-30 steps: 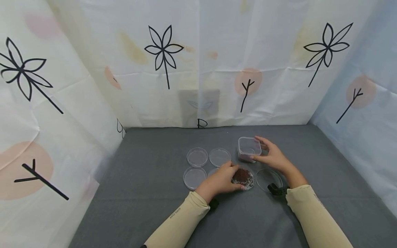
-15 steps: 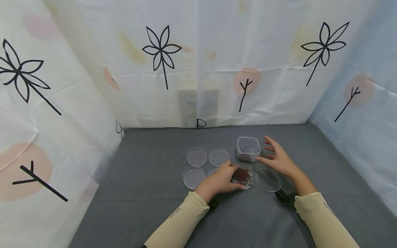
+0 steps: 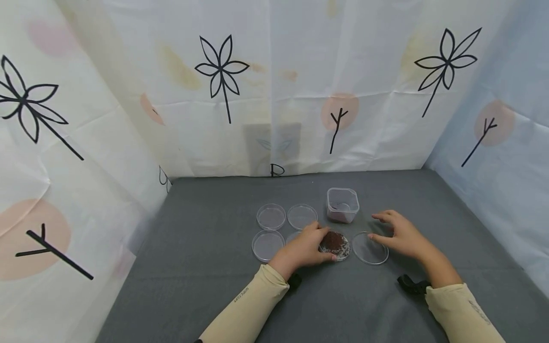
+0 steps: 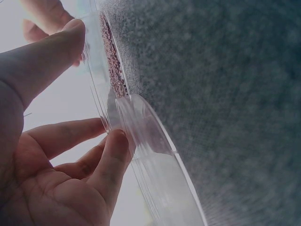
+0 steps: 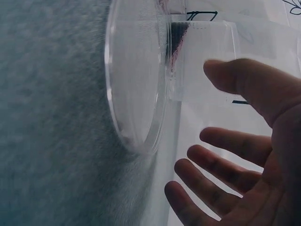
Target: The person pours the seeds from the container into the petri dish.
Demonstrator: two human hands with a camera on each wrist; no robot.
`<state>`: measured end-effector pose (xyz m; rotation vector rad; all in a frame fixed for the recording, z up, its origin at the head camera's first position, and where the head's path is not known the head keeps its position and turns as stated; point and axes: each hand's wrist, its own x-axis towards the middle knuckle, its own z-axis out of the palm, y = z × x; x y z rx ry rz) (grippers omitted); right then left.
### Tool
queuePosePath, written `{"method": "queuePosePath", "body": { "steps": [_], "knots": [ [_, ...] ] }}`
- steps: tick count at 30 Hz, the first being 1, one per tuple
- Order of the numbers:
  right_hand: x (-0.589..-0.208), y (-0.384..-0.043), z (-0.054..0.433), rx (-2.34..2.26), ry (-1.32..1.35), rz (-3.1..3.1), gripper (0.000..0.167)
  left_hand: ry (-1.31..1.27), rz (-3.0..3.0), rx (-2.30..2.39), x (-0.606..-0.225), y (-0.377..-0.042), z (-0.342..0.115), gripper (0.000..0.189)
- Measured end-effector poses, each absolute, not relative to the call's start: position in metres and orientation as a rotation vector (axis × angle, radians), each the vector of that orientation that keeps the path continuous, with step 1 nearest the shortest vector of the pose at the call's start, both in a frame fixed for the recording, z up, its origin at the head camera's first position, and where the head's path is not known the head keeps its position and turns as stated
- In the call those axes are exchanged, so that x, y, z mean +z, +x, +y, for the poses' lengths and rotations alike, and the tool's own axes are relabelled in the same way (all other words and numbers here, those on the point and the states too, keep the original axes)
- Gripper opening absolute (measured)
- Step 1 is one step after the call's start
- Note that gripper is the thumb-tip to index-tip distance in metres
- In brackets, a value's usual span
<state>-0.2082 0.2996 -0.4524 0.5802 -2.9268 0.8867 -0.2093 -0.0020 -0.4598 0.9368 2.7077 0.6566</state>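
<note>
Granule dish (image 3: pixel 348 251) sits nearer you than square tub (image 3: pixel 342 216). Looks light, stiff, slick, perhaps brittle; loose granules (image 3: pixel 333 240) could spill if tilted, so hold opposite sides. Your left hand (image 3: pixel 305 245) grips it; your right hand (image 3: pixel 402 234), fingers loose, holds nothing, right of tub.

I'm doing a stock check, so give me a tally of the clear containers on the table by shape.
Round dishes: 6 (one partly hidden; lids may be among them)
Square tub: 1
Total: 7
</note>
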Motion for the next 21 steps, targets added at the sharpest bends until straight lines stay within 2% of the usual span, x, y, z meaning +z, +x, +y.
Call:
{"method": "queuePosePath", "body": {
  "steps": [13, 21],
  "knots": [
    [-0.455, -0.192, 0.308, 0.791, 0.605, -3.063, 0.087, 0.938, 2.710, 0.660, -0.461, -0.209, -0.002, 0.078],
    [-0.459, -0.189, 0.310, 0.780, 0.616, -3.086, 0.088, 0.941, 2.718, 0.655, -0.461, -0.210, -0.002, 0.078]
  ]
}}
